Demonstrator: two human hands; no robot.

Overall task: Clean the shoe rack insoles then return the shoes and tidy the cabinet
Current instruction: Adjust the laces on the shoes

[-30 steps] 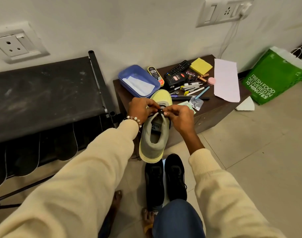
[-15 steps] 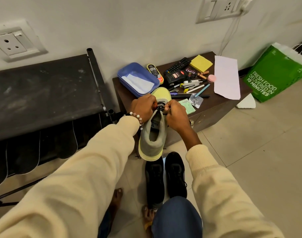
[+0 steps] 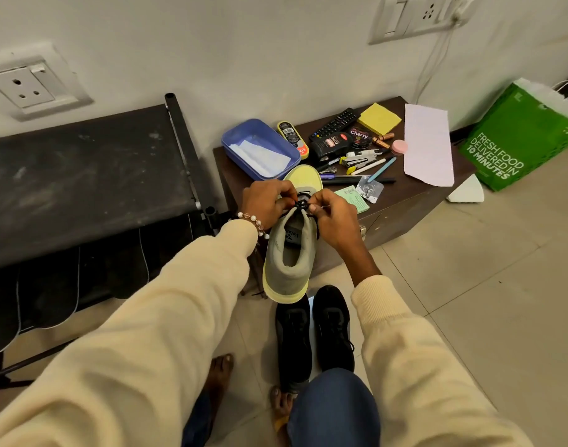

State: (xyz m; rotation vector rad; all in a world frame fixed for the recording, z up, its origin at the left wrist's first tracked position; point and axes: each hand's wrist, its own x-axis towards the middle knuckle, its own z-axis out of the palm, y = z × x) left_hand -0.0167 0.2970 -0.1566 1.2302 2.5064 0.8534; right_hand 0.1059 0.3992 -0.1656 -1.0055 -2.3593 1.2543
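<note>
A grey shoe with a pale yellow sole point(image 3: 287, 269) is held up in front of me, toe on the edge of the brown cabinet point(image 3: 402, 214). My left hand point(image 3: 266, 203) and my right hand point(image 3: 332, 217) both pinch its black laces point(image 3: 302, 206) over the tongue. A pair of black shoes point(image 3: 313, 330) stands on the tiled floor below. The black fabric shoe rack point(image 3: 82, 175) stands at the left against the wall.
On the cabinet top lie a blue tray point(image 3: 260, 151), shoe polish tins, a remote point(image 3: 334, 122), yellow sticky notes point(image 3: 379, 119), pens and a white paper point(image 3: 429, 145). A green bag point(image 3: 521, 137) leans at the right. My bare feet are below.
Both hands drew closer together on the laces over the tongue, and the shoe shifted slightly. Nothing else moved.
</note>
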